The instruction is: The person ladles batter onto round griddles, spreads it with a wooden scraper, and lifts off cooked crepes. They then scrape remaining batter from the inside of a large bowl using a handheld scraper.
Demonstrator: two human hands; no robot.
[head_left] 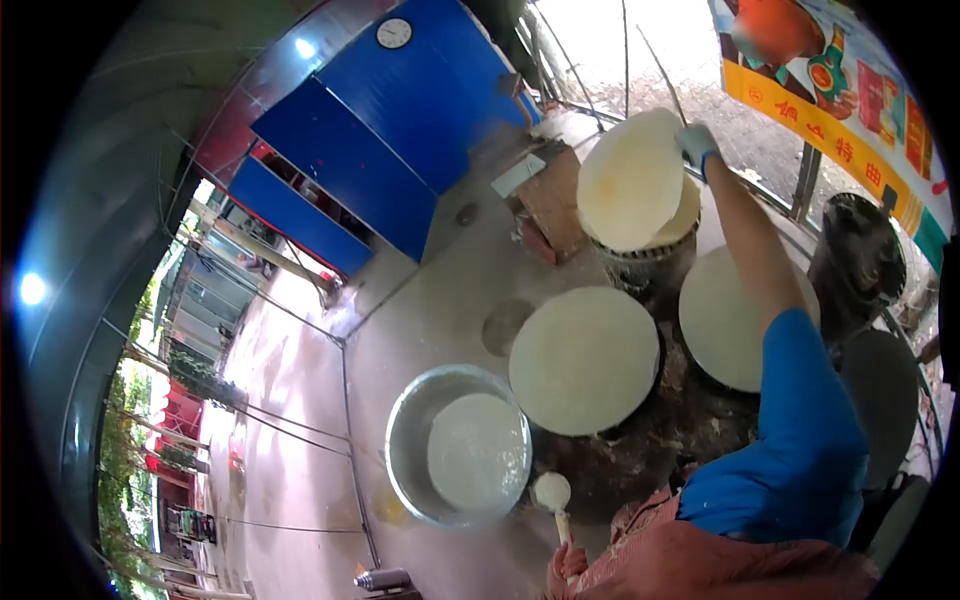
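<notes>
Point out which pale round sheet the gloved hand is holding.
The farthest, topmost sheet, its edge in the gloved right hand; the one beneath it and the two flat rounds nearer the body are unheld.

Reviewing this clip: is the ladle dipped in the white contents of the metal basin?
No, the left hand holds the ladle with its bowl outside the metal basin.

right hand: gloved in white, at the far end of the reach, fingers bent in a grip
right wrist: blue band around it
right forearm: bare, stretched well out from the body
right upper arm: in blue sleeve, raised forward
left hand: low, close to torso, fingers wrapped in a fist
left forearm: mostly hidden
</notes>
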